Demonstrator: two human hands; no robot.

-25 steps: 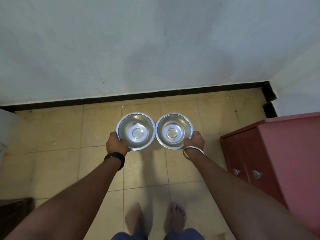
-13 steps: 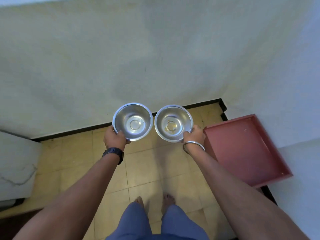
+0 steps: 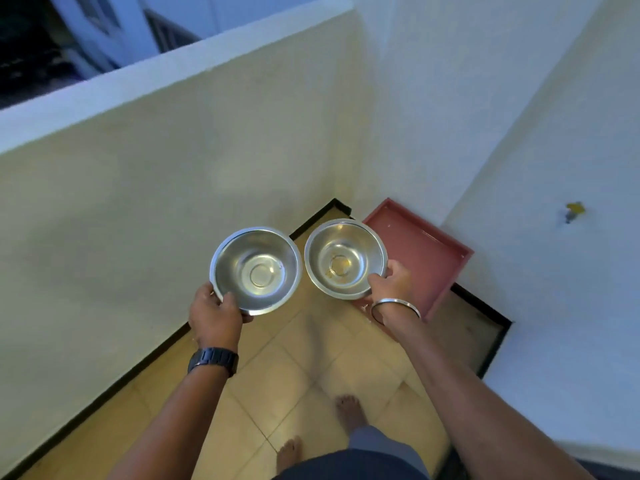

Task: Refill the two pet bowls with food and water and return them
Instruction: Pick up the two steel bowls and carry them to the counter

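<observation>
Two round steel pet bowls hang side by side in the air above the tiled floor. My left hand (image 3: 216,315) grips the near rim of the left bowl (image 3: 256,270), which looks bare inside. My right hand (image 3: 389,280) holds the right bowl (image 3: 345,258) by its right rim; a few yellowish crumbs lie in its bottom. Both bowls tilt slightly toward me and their rims almost touch. A dark watch is on my left wrist and a metal bangle on my right.
A red cabinet (image 3: 426,251) stands in the corner just beyond the right bowl. A low cream parapet wall (image 3: 173,168) runs along the left, a white wall on the right. My bare feet stand on beige floor tiles (image 3: 294,368).
I have stood up and lifted both bowls from near the floor to well above it. The view has swung right and up, so the parapet top and the cabinet top now show.
</observation>
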